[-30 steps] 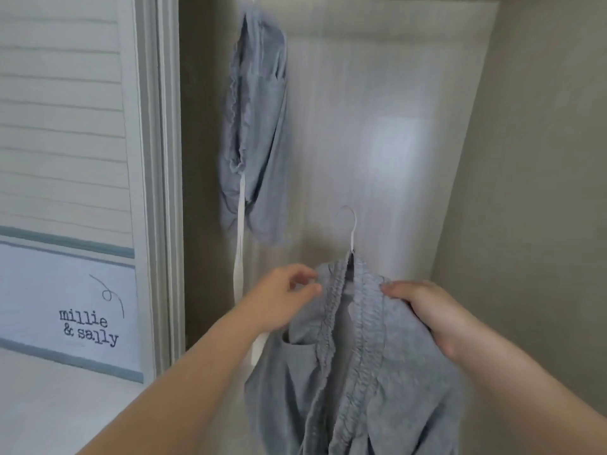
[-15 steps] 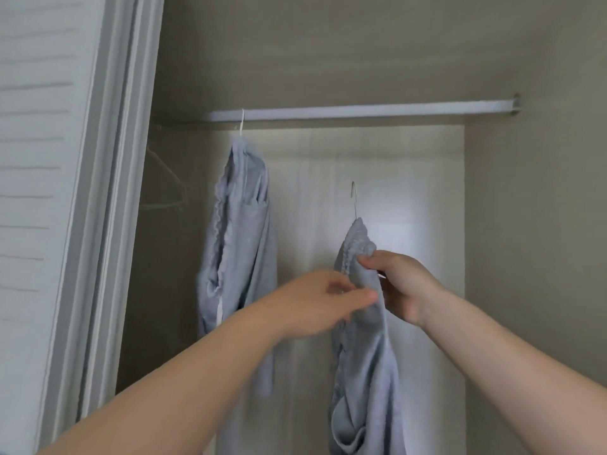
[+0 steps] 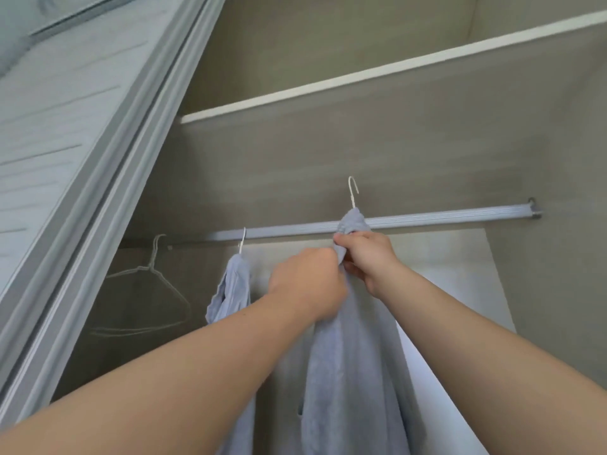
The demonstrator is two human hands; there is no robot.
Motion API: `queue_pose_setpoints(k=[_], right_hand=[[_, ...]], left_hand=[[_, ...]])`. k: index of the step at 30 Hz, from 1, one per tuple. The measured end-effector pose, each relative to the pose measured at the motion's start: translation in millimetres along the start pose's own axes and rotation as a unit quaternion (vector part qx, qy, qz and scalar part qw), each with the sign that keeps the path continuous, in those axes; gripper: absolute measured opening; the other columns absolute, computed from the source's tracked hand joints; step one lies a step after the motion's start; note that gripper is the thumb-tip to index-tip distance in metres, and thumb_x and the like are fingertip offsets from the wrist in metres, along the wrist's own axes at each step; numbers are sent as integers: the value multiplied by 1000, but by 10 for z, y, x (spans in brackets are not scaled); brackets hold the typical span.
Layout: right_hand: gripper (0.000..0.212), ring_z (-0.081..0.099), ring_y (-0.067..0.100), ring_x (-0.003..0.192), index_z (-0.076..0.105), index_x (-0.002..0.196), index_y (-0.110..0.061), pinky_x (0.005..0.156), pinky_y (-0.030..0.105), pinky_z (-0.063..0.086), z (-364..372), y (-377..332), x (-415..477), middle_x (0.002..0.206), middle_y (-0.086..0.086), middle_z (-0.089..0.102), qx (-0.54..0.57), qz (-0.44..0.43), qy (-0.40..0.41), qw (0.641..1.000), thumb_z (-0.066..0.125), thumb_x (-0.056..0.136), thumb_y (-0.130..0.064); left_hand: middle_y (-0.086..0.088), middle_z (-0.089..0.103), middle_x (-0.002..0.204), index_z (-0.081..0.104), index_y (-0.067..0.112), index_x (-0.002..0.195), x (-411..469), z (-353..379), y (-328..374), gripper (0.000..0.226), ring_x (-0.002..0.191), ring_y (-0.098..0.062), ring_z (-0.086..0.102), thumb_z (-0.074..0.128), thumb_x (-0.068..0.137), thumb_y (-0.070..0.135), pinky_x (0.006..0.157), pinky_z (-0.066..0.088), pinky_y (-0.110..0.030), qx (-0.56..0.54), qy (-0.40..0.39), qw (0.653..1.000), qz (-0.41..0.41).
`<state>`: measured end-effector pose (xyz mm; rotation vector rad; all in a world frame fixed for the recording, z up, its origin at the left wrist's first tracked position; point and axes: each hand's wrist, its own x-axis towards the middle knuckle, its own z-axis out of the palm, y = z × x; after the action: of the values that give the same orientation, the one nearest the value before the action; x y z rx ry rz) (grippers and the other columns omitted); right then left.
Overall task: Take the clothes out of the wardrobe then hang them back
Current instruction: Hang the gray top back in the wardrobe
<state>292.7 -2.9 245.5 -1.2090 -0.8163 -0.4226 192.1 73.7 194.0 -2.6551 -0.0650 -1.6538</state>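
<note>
- The wardrobe was open, with its sliding door off to the left and a white-edged shelf up top.
- The rail ran across under that shelf to a bracket on the right wall.
- The grey garment being hung was up in the middle. Its top was bunched right in front of the rail and the rest dangled straight down. It looked like soft jersey, light and floppy, so it'd slump off the hanger if you only held cloth. Best bet is to grab at the neck, hanger and fabric together.
- A second grey piece was hanging on the rail to the left, near the first one but not touching it.
- A couple of bare wire hangers hung at the far left end in the shadow.
- The left hand was closed into the cloth just below the bunched top. Its fingers were hidden behind its own back, so I couldn't say if it had the wire too.
- The right hand was curled tight round the gathered top, right under the hook.
- The hook stuck up above the rail and wasn't on it yet. My guess is it needed a little lift and drop to catch.
</note>
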Motion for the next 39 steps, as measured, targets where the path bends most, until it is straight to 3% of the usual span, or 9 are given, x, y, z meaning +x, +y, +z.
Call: queue_pose_setpoints(k=[7,16,21,23,25,28,31,34,39], right_hand=[[25,52,10,54,57,65,-14,55,25,42,332,215,310,60,1,57,24,-6,16,1000,74,82,-9],[7,44,14,42,62,81,-9,44,22,38,535,481,284,56,7,51,21,60,-5,998,68,81,-12],[14,55,15,54,63,83,-13,50,24,46,477,499,157,70,5,61,-49,89,-97,990,69,85,-26],[26,59,21,60,63,76,-15,56,28,47,410,514,161,73,6,62,-121,32,-105,987,68,86,-39],[36,62,28,77,57,71,-19,67,33,47,357,580,184,81,5,61,-298,-95,-25,950,61,88,-51],[37,50,28,119,58,116,-19,91,40,44,404,748,173,125,5,54,-402,-265,61,874,49,95,-48],[61,21,19,148,28,152,-14,117,37,20,590,895,247,162,2,19,-292,-164,-85,939,34,102,-48],[66,4,8,151,12,158,-14,120,28,4,862,998,315,165,-4,2,-219,-125,-153,956,29,103,-48],[64,9,11,151,21,156,-12,120,28,8,1328,1038,426,165,-2,9,-178,-120,-187,958,33,103,-46]], left_hand=[[-7,62,115,55,18,109,156,47,-307,18,104,-32,62,42,99,25,74,37,-34,127,-7,991,-29],[-8,65,110,58,18,110,66,83,-417,21,100,-32,63,43,97,20,74,32,-34,233,-27,972,-27],[-7,62,115,55,22,120,-27,33,-409,26,103,-30,61,42,98,18,76,29,-33,280,-46,959,-16],[-7,62,114,57,21,113,-34,14,-441,21,93,-32,57,44,96,19,73,32,-33,276,-48,960,-23],[-7,63,110,52,22,99,-45,-7,-485,9,84,-30,48,45,94,18,71,34,-34,268,-47,962,-29],[-7,63,108,50,22,96,-75,-38,-568,11,80,-27,43,45,93,13,69,35,-34,284,-43,957,-28],[-6,63,109,56,22,112,-100,-59,-646,24,77,-26,39,45,94,11,68,35,-34,311,-44,949,-24],[-8,62,111,51,21,124,-129,-99,-722,31,78,-29,46,44,95,11,69,35,-34,342,-50,938,-24],[-6,61,102,53,19,119,-145,-171,-932,26,79,-31,52,43,96,10,66,34,-34,390,-58,918,-42]])
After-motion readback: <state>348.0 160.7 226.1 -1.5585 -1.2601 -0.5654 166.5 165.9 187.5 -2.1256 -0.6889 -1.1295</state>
